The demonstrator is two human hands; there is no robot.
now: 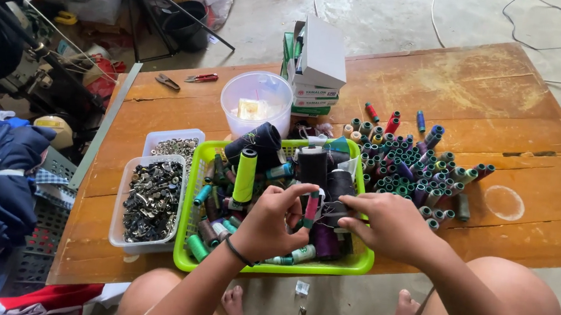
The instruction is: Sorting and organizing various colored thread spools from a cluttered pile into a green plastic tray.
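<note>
Both hands work over the lime-green basket (182, 251), which sits at the near edge of the wooden surface (481, 95), a little left of its middle. Left hand (267, 222), with a dark band at the wrist, has its fingers curled together around a small red-and-green thread spool (310, 209), held upright above the basket. Right hand (391, 225) comes in from the right with its fingers closed on a dark spool (340, 188) just beside the red one; the two hands almost touch.

Inside the basket lie many spools in black, purple, teal and brown, and a tall yellow-green spool (244, 174) stands upright near its left half. On the bare wood to the right of the basket, a loose heap of small spools (411, 171) spreads toward the middle of the surface.

Left of the basket, near the left edge, a clear tub of dark metal fittings (151, 201) touches a smaller clear tub of silvery fittings (174, 145) behind it. Behind the basket stands a round translucent tub (257, 99), and beside that a stack of small cardboard boxes (314, 71) toward the far edge. Red-handled pliers (200, 77) lie at the far left corner.
</note>
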